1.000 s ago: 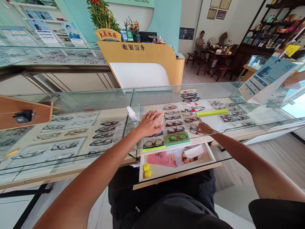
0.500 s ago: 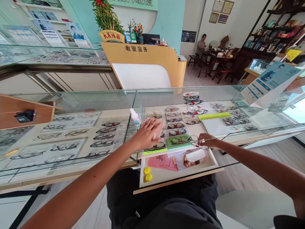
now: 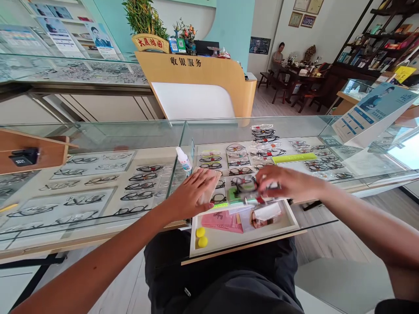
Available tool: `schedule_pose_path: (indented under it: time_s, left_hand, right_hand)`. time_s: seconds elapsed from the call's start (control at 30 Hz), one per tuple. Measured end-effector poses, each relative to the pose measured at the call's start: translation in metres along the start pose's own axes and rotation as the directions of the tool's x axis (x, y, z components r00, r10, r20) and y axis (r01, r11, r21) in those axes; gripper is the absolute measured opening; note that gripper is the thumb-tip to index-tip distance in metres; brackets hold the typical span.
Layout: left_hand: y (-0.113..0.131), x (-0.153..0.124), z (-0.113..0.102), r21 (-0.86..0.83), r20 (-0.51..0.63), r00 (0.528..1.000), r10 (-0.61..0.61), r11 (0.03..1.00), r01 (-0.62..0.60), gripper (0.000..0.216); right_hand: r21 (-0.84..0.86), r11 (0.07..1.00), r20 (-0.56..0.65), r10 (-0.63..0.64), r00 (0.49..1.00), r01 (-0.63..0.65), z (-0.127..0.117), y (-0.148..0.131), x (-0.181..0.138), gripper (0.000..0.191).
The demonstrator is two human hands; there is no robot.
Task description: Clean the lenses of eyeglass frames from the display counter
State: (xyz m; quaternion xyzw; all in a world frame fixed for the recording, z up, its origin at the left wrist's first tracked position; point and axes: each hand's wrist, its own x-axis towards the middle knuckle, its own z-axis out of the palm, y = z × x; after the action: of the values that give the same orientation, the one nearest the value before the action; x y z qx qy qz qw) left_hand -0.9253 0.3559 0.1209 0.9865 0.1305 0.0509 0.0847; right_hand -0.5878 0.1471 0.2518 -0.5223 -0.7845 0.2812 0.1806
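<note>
My left hand lies with fingers stretched out on a thin beige pad or cloth on the glass countertop; its exact kind is unclear. Just beyond the fingers stands a white spray bottle, slightly tilted in view. My right hand is smeared by motion, its fingers closed on a pair of eyeglasses, which are blurred too. These hang above the green tray at the front of the display case. Beneath them is a pulled-out drawer with pink papers and two yellow round pieces.
Rows of eyeglasses fill the case under the glass. A blue-white sign stands at the right, and a wooden stand with a black box is at the left. Farther back are a service counter and a seated person.
My right hand has lifted the eyeglasses and brought them leftward over the green tray. My left hand has slid a little toward me and left, with the beige pad.
</note>
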Motion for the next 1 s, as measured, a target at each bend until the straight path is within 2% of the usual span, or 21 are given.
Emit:
schedule_pose_path:
  time_s: [0.07, 0.17, 0.27, 0.37, 0.67, 1.0]
  left_hand:
    - [-0.002, -0.004, -0.001, 0.002, -0.011, 1.000, 0.020, 1.000, -0.020, 0.104]
    - [-0.008, -0.011, -0.001, 0.000, 0.002, 1.000, 0.001, 1.000, -0.001, 0.103]
    - [-0.014, -0.020, -0.001, 0.000, 0.015, 0.999, -0.031, 1.000, 0.031, 0.101]
    - [-0.018, -0.029, -0.006, 0.012, 0.026, 0.999, -0.045, 0.999, 0.044, 0.100]
    - [-0.016, -0.035, -0.013, 0.032, 0.051, 0.996, -0.073, 0.997, 0.072, 0.101]
    - [-0.015, -0.034, -0.012, 0.033, 0.005, 0.999, -0.037, 0.999, 0.037, 0.099]
  right_hand:
    - [-0.200, 0.979, -0.105, -0.054, 0.993, 0.032, -0.019, 0.019, 0.028, 0.013]
    - [-0.395, 0.919, -0.121, -0.065, 0.991, 0.012, -0.034, 0.059, 0.074, 0.009]
    - [-0.482, 0.873, -0.113, 0.023, 0.993, -0.075, -0.038, 0.091, 0.113, 0.010]
    - [-0.506, 0.853, -0.103, 0.087, 0.991, -0.128, -0.035, 0.106, 0.137, 0.012]
    - [-0.494, 0.858, -0.085, 0.113, 0.990, -0.140, -0.024, 0.123, 0.158, 0.014]
    - [-0.478, 0.845, -0.057, 0.245, 0.968, -0.241, -0.030, 0.130, 0.163, 0.016]
